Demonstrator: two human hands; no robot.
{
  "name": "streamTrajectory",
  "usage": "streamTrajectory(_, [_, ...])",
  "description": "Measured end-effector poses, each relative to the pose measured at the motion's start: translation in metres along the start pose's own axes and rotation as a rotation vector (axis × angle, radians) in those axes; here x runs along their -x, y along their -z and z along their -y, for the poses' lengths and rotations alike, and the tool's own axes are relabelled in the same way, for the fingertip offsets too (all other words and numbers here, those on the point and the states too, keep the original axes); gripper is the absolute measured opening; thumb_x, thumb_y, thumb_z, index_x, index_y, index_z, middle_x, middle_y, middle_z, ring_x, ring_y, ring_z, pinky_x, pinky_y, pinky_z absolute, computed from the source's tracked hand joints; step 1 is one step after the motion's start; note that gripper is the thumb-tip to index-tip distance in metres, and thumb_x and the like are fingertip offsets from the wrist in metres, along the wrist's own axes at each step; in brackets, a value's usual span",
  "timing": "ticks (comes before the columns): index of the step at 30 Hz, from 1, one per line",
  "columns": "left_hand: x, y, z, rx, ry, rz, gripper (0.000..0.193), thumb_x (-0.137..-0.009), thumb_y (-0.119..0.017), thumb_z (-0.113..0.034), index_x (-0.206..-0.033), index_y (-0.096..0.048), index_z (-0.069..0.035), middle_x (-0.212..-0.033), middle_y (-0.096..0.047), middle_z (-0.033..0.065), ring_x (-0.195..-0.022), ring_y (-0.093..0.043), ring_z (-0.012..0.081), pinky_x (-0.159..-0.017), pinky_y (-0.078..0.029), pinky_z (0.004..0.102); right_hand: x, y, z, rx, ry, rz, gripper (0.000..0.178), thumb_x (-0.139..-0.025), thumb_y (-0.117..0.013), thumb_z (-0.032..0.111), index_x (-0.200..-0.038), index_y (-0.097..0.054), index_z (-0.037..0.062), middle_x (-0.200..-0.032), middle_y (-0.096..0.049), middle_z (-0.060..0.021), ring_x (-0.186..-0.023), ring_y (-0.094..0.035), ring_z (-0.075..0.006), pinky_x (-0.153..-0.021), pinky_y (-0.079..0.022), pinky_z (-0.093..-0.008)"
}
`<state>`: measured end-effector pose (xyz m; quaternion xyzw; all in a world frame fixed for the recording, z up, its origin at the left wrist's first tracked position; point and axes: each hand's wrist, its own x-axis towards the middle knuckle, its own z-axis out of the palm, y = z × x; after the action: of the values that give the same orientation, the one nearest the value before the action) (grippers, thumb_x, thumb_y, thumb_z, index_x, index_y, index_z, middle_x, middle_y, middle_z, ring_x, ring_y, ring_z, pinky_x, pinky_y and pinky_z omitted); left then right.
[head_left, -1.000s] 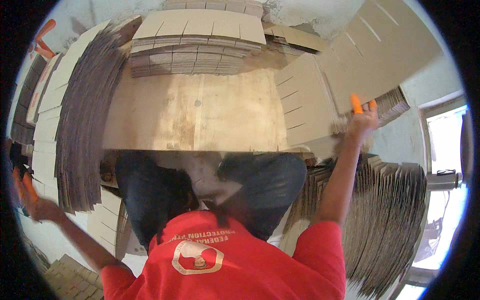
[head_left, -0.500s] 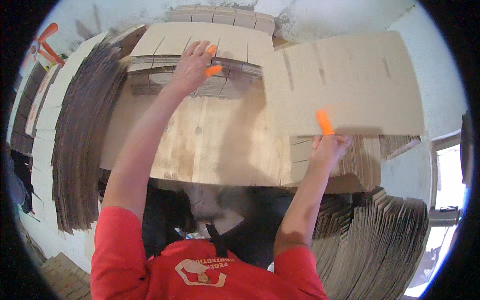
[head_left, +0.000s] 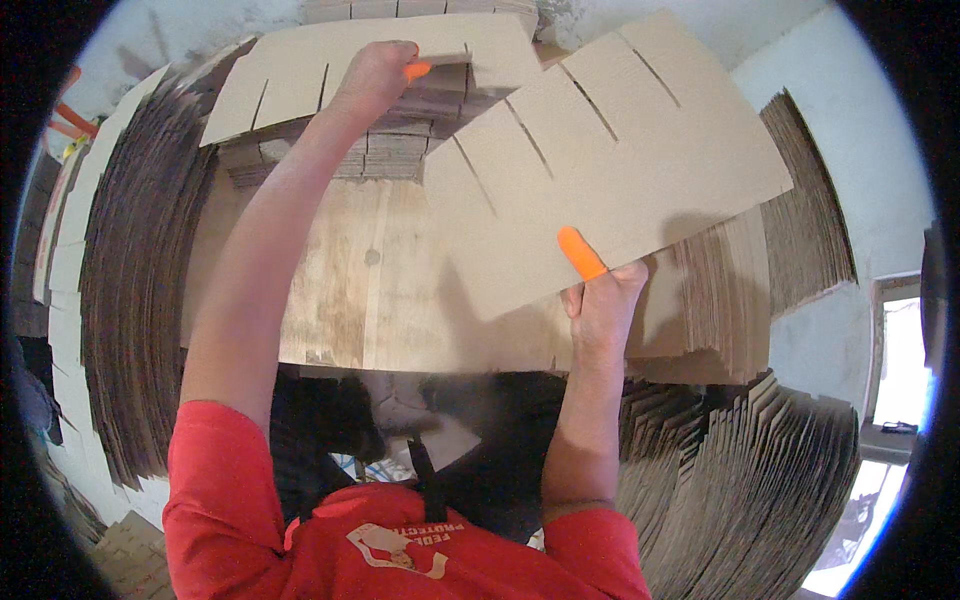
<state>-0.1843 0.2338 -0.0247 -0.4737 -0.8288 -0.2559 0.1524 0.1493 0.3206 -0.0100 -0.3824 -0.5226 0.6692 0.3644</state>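
Note:
My right hand (head_left: 605, 300) pinches the near edge of a brown slotted cardboard sheet (head_left: 610, 150), its orange-covered finger or thumb lying on top. This sheet is held up at a slant over the right part of the wooden board, its slots toward the far side. At the far side, my left hand (head_left: 385, 78) is closed on the near edge of another slotted cardboard sheet (head_left: 290, 75), with an orange finger cover showing. That sheet lies over a stack of cardboard pieces (head_left: 395, 150). The left fingertips are partly hidden.
Bare wood shows on the board (head_left: 330, 290). Tall cardboard stacks stand at the left (head_left: 140, 280) and right (head_left: 810, 200). More cardboard sheets (head_left: 740, 480) fan out at the lower right. An orange-bladed fan (head_left: 75, 120) is at the far left, and a white wall (head_left: 790, 60) rises behind.
The right hand has moved left and nearer, turning its sheet to a slant. My left hand has gone from resting open on the far sheet to closing on its edge. The view has shifted slightly.

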Motion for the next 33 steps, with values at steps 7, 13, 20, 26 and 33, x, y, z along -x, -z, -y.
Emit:
streamTrajectory(7, [0.027,0.007,-0.029,-0.480,-0.539,-0.094,0.019,-0.077,-0.061,-0.005,-0.095,-0.061,0.003,-0.120,-0.053,0.0164,-0.102,-0.059,0.0272,-0.075,-0.058,0.0325,-0.003,-0.004,-0.008,0.048,0.066,-0.046,0.011,-0.085,-0.058,-0.006,-0.091,-0.064,0.0009,-0.073,-0.061,-0.0030,-0.042,-0.041,-0.0033,-0.031,-0.026,-0.0202])
streamTrajectory(13, [0.050,0.016,-0.050,-0.562,-0.492,0.134,0.034,-0.078,-0.059,-0.008,-0.110,-0.058,0.004,-0.129,-0.050,0.0179,-0.097,-0.057,0.0228,-0.077,-0.056,0.0308,0.001,-0.005,-0.001,0.160,0.164,-0.008,0.021,-0.086,-0.046,-0.009,-0.096,-0.064,-0.0014,-0.079,-0.063,-0.0063,-0.043,-0.040,-0.0035,-0.031,-0.028,-0.0197])
streamTrajectory(20, [0.067,0.020,-0.036,-0.583,-0.495,-0.018,0.033,-0.074,-0.064,-0.006,-0.104,-0.062,0.008,-0.125,-0.052,0.0189,-0.096,-0.058,0.0220,-0.072,-0.058,0.0277,0.000,0.000,-0.001,0.250,0.141,0.053,0.015,-0.077,-0.078,0.005,-0.089,-0.068,0.0019,-0.079,-0.065,0.0002,-0.058,-0.049,-0.0060,-0.047,-0.036,-0.0245])
streamTrajectory(26, [0.076,0.022,-0.034,-0.596,-0.483,-0.032,0.036,-0.072,-0.064,-0.007,-0.105,-0.061,0.008,-0.124,-0.052,0.0187,-0.093,-0.057,0.0211,-0.069,-0.058,0.0271,0.003,-0.002,-0.001,0.139,0.090,-0.015,0.018,-0.074,-0.079,0.003,-0.089,-0.068,0.0020,-0.082,-0.066,-0.0015,-0.061,-0.052,-0.0070,-0.050,-0.039,-0.0241])
streamTrajectory(33, [0.091,0.027,-0.042,-0.562,-0.491,0.017,0.034,-0.074,-0.065,-0.009,-0.104,-0.062,0.007,-0.125,-0.052,0.0205,-0.093,-0.057,0.0212,-0.069,-0.058,0.0276,0.003,-0.008,-0.004,0.170,0.182,-0.027,0.013,-0.090,-0.046,-0.005,-0.088,-0.059,-0.0012,-0.070,-0.056,-0.0037,-0.044,-0.038,-0.0035,-0.034,-0.029,-0.0208])
